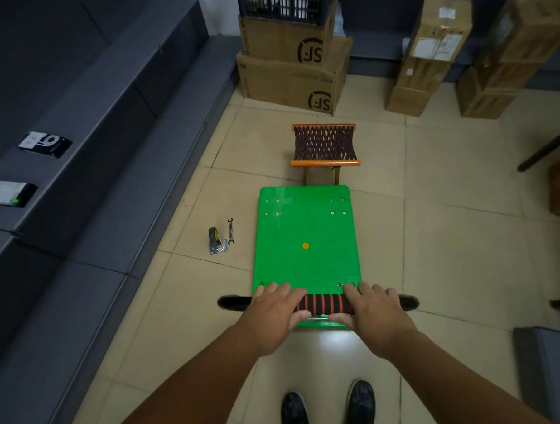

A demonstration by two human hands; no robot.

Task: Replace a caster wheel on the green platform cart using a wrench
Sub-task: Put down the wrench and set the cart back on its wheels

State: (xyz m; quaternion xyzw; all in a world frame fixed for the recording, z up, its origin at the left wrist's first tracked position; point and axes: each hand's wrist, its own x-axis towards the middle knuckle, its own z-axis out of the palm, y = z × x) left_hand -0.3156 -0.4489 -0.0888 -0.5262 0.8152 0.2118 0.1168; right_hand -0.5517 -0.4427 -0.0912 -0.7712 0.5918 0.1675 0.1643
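Caster swap looked barely begun.
Left hand (274, 312) and right hand (375, 314) gripped the green platform cart (306, 243) by its handle (324, 303); caster wheel (216, 241) and wrench (230, 231) lay untouched on the floor, ahead and left of the left hand.

— Underfoot?
— Beige tiled floor (452, 235), thin dark joints.
— Left side?
— Dark grey padded tiers (91, 157), stepped upward.
— Far end?
— Stacked cardboard boxes (292, 75) under a black crate (285, 4); taller cartons (432, 51) rightward; orange-framed folding stool (324, 144) in front.
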